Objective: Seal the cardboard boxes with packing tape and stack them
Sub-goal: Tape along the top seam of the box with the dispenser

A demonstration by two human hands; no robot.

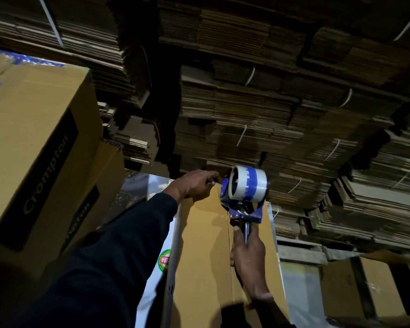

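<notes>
A brown cardboard box (204,245) lies in front of me, its closed flaps meeting at a centre seam. My right hand (249,261) grips the handle of a blue tape dispenser (244,190), which carries a roll of clear tape with blue print. The dispenser's front sits on the seam at the box's far edge. My left hand (197,183) pinches the far edge of the box right beside the dispenser, fingers curled over that edge.
A stack of sealed brown boxes (36,143) with black printed panels stands close on the left. Bundles of flattened cardboard (282,102) fill the whole background. Another open box (369,287) sits low at the right.
</notes>
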